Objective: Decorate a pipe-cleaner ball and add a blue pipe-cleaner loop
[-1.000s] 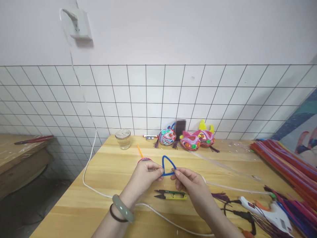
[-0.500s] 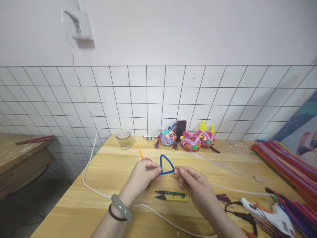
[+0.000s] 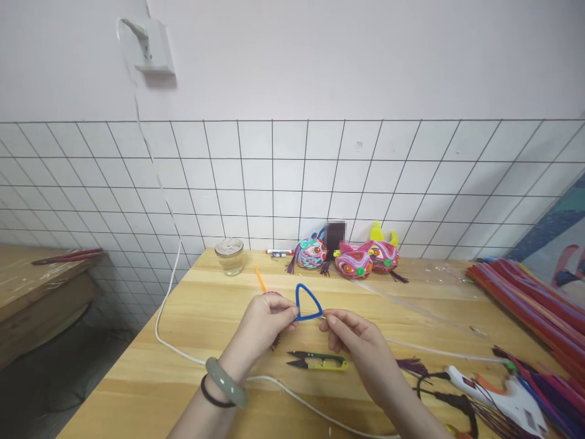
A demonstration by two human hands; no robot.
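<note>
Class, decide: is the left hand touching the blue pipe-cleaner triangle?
Touching. The head view shows the left hand pinching the blue pipe-cleaner triangle at its lower left corner.

On the wooden surface a pair of thread snips with yellow handles lies near the front. A white cable runs from a wall socket at the far left down across the near edge. A glass jar stands at the far side, left of three colourful craft fish and a marker by the tiled wall. A stack of pipe cleaners fills the right side, with a white glue gun near right.
</note>
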